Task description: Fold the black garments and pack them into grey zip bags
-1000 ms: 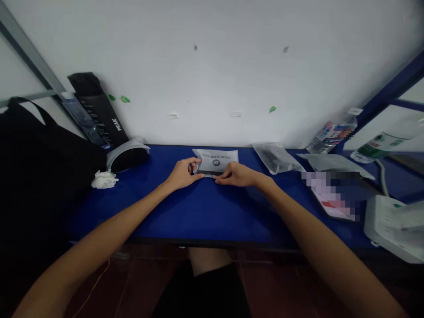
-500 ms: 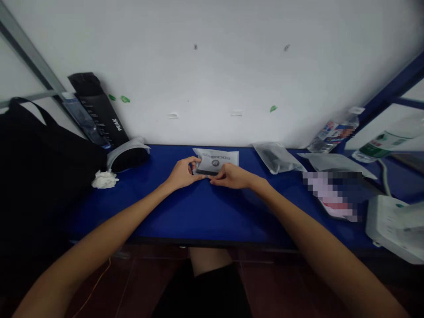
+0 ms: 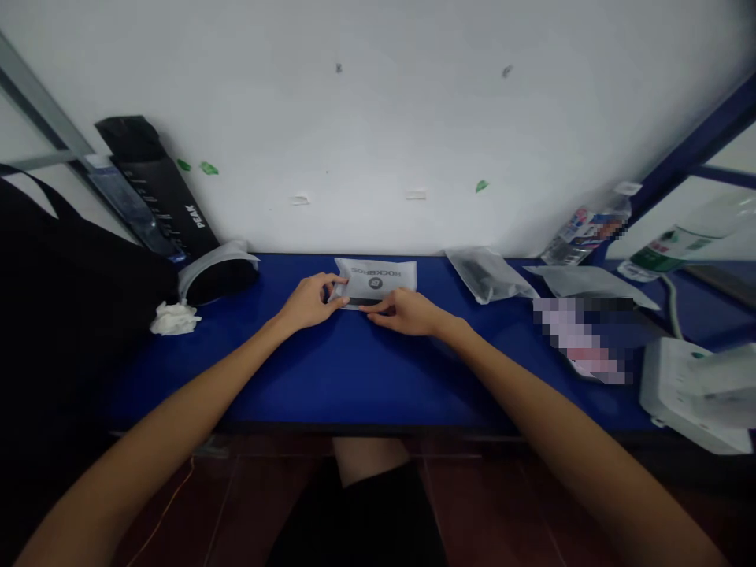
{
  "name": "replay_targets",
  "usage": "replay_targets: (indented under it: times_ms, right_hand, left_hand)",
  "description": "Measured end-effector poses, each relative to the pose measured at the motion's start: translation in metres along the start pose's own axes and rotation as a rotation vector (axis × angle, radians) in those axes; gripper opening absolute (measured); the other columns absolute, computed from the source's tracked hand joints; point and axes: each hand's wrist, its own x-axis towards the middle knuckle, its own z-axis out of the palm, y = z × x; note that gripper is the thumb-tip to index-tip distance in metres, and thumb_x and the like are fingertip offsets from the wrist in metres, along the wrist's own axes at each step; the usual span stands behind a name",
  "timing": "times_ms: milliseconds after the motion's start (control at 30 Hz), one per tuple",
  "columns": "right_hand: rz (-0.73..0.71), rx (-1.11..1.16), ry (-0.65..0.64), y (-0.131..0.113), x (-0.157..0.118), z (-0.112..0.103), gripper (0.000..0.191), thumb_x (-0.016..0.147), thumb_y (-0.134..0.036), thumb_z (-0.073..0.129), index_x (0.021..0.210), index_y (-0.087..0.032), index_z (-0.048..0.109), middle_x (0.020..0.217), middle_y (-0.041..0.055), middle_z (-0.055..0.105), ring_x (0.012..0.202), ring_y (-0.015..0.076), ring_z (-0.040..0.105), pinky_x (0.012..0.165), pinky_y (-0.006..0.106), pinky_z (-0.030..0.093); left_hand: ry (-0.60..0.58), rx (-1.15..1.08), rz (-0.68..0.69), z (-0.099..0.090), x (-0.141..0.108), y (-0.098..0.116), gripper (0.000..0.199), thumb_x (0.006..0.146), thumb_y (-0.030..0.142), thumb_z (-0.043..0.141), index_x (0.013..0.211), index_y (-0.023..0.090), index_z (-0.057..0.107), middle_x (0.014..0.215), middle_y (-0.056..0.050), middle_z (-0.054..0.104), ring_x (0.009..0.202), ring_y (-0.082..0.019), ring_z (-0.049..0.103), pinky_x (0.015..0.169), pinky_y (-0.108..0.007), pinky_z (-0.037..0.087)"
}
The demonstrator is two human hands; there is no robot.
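Note:
A frosted plastic bag [image 3: 383, 272] printed with ROCKBROS lettering and a round logo lies on the blue table near the wall. The print reads upside down from here, and a dark strip shows inside along the near side. My left hand [image 3: 310, 302] grips the bag's left end, index finger on its left side and thumb on the near left corner. At the near edge, right of the middle, my right hand [image 3: 410, 311] is closed on the bag between thumb and index finger. Its other fingers curl under and are partly hidden.
Crumpled tissue [image 3: 176, 318], a dark item in a pale cover [image 3: 221, 276], a black PEAK bottle [image 3: 162, 185] and a black bag [image 3: 76, 315] stand left. To the right are another frosted bag [image 3: 490, 276], plastic bottles [image 3: 591, 228] and a white power strip [image 3: 691, 394].
The view has shifted slightly. My left thumb has moved onto the bag's near left corner, away from the right fingertips. The right index finger now reaches out straighter along the near edge.

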Motion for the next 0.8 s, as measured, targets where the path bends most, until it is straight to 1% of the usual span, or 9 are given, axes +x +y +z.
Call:
replay_targets:
  times_ms: [67,133,200,267,400,500,567,667,800]
  right_hand:
    - [0.022,-0.022,0.014,0.000,-0.001,0.000,0.039,0.104,-0.038,0.062,0.138,-0.028,0.081,0.065,-0.0013,0.068,0.059,0.0131,0.044,0.066,0.029,0.034]
    - [0.026,-0.045,0.024,-0.001,-0.001,0.000,0.039,0.105,-0.038,0.063,0.138,-0.029,0.081,0.066,-0.0004,0.070,0.060,0.0138,0.046,0.066,0.029,0.034]
    - [0.001,-0.076,0.039,-0.001,-0.002,0.000,0.039,0.105,-0.037,0.062,0.138,-0.029,0.081,0.070,0.0011,0.073,0.062,0.0145,0.050,0.066,0.029,0.035]
    - [-0.037,-0.111,0.055,0.001,-0.002,0.000,0.038,0.105,-0.036,0.062,0.138,-0.029,0.080,0.074,0.0021,0.076,0.064,0.0151,0.054,0.067,0.029,0.035]
    - [-0.087,-0.163,0.154,0.007,-0.003,0.002,0.037,0.103,-0.035,0.066,0.135,-0.029,0.082,0.075,0.0019,0.077,0.067,0.0156,0.059,0.067,0.028,0.035]
    - [-0.082,-0.176,0.231,0.011,-0.003,0.002,0.030,0.097,-0.032,0.072,0.122,-0.026,0.088,0.072,0.0023,0.075,0.067,0.0159,0.059,0.067,0.029,0.035]
    - [-0.085,-0.170,0.239,0.013,-0.003,0.002,0.027,0.096,-0.033,0.074,0.116,-0.024,0.089,0.070,0.0020,0.074,0.066,0.0159,0.058,0.066,0.029,0.035]
    - [-0.115,-0.145,0.228,0.015,-0.002,0.002,0.028,0.097,-0.034,0.073,0.117,-0.023,0.089,0.070,0.0019,0.073,0.066,0.0158,0.058,0.067,0.030,0.036]
    - [-0.156,-0.112,0.198,0.019,-0.001,0.004,0.031,0.099,-0.032,0.070,0.124,-0.022,0.086,0.074,0.0021,0.074,0.066,0.0154,0.060,0.066,0.029,0.036]
  left_hand:
    - [0.097,0.062,0.015,-0.001,0.000,-0.001,0.041,0.084,0.042,0.085,0.119,0.021,0.082,0.107,-0.006,0.065,0.084,-0.020,0.062,0.081,-0.036,0.053]
    - [0.156,0.101,0.062,-0.001,-0.001,0.000,0.028,0.083,0.039,0.088,0.105,0.022,0.083,0.113,-0.008,0.064,0.095,-0.024,0.063,0.087,-0.039,0.054]
    - [0.131,0.129,0.127,-0.001,-0.001,0.003,0.012,0.087,0.033,0.085,0.091,0.022,0.080,0.103,-0.006,0.067,0.096,-0.025,0.063,0.089,-0.041,0.052]
    - [0.079,0.140,0.166,-0.001,-0.001,0.005,0.009,0.090,0.029,0.081,0.084,0.023,0.077,0.090,-0.004,0.071,0.092,-0.026,0.062,0.088,-0.041,0.050]
    - [0.044,0.104,0.130,-0.001,0.000,0.006,0.010,0.091,0.029,0.080,0.083,0.024,0.076,0.081,-0.003,0.076,0.090,-0.026,0.064,0.086,-0.040,0.049]
    - [0.051,0.115,0.128,-0.004,0.002,0.005,0.009,0.089,0.030,0.082,0.082,0.025,0.079,0.081,-0.002,0.079,0.091,-0.027,0.066,0.090,-0.042,0.050]
    - [0.030,0.113,0.154,-0.007,0.003,0.004,0.009,0.089,0.031,0.082,0.083,0.025,0.081,0.083,-0.002,0.080,0.092,-0.027,0.068,0.091,-0.042,0.050]
    - [-0.014,0.104,0.195,-0.011,0.003,0.004,0.009,0.091,0.033,0.081,0.086,0.026,0.083,0.086,-0.002,0.082,0.091,-0.026,0.070,0.090,-0.042,0.051]
    - [-0.016,0.260,0.245,-0.012,0.001,0.009,0.016,0.094,0.036,0.078,0.084,0.026,0.083,0.087,-0.005,0.082,0.095,-0.029,0.069,0.094,-0.047,0.047]
